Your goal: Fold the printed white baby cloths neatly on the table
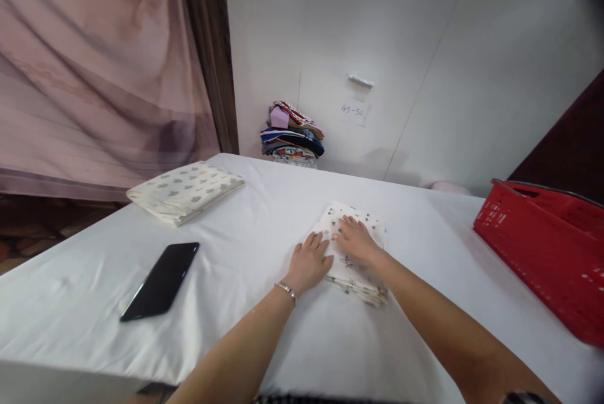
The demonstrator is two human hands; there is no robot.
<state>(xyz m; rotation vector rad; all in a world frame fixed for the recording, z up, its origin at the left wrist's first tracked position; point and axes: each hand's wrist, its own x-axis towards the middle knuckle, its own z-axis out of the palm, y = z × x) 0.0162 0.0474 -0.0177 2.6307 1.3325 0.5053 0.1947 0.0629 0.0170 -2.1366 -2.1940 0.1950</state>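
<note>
A white cloth with small dark prints lies folded into a layered rectangle on the white-covered table. My right hand rests flat on top of it, fingers spread. Along the cloth's left edge lies my left hand, its fingers stretched out and touching the edge; a bracelet circles that wrist. Both hands are open, and neither grips the fabric. The folded layers show at the near edge of the cloth. Part of its upper face is hidden under my hands.
Another folded cloth with grey prints sits at the table's far left, with a black phone nearer me. A red plastic basket stands on the right. Beyond the white table, folded clothes are stacked by the wall.
</note>
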